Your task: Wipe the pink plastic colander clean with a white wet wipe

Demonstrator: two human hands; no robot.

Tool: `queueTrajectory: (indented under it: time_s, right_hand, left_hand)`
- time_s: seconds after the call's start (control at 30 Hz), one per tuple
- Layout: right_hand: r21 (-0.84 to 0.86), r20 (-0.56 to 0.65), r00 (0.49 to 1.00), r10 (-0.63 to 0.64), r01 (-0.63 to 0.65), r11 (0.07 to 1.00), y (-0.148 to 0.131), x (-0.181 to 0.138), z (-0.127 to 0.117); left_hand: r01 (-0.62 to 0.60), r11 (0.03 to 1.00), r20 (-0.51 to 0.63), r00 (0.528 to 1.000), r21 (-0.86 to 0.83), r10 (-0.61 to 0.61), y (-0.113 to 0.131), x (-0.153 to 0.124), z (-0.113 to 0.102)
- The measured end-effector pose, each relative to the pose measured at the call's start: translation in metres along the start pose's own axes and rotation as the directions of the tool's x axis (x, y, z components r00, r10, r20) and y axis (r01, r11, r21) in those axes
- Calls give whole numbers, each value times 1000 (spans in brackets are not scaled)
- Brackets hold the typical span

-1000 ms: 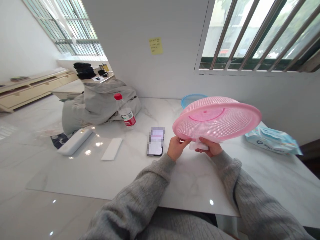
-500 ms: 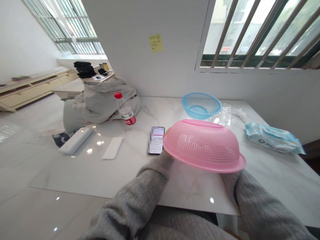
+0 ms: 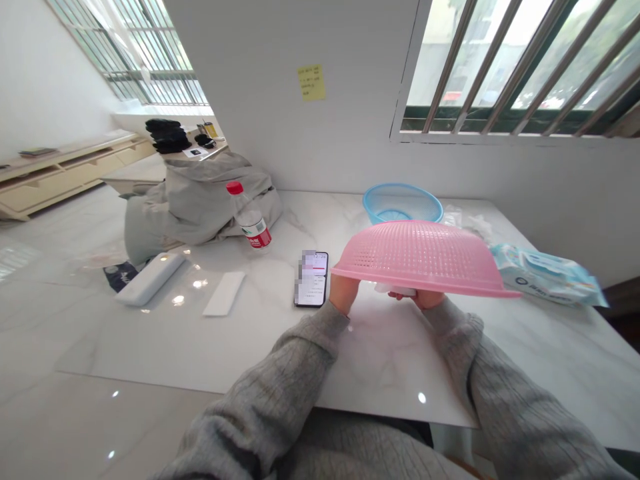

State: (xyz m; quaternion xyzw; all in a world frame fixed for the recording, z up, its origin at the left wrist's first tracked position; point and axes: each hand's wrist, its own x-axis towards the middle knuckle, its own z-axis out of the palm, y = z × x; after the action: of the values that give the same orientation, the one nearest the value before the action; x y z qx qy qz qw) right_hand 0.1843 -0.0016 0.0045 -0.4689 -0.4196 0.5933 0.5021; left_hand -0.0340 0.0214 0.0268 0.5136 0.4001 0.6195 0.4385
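Head view: left hand point(image 3: 344, 293) grips the upturned pink perforated plastic basket point(image 3: 425, 257) by its rim; right hand point(image 3: 425, 297) beneath pinches a white wipe point(image 3: 393, 289). Both hover over the glossy white marble counter point(image 3: 250, 333) below a barred window point(image 3: 515, 63).

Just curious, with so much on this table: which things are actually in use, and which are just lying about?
In use: pink basket, held upside down by left hand and right hand; white wipe under it.

Lying about: blue basket, phone, bottle, wipes pack, jacket.

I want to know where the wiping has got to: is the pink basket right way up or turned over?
Turned over: the pink basket shows its domed perforated underside, rim lowest, with both hands beneath it.
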Motion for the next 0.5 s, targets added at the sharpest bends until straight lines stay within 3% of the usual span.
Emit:
queueTrajectory:
  time_s: [0.23, 0.5]
  right_hand:
    - [11, -28, 998, 58, -58, 998, 2, 0, 0]
    - [-8, -54, 999, -8, 7, 1000, 4, -2, -2]
  left_hand:
    - [41, 995, -163, 986, 92, -26, 5, 4, -14]
    - [32, 991, -155, 988, 127, -12, -3, 0, -9]
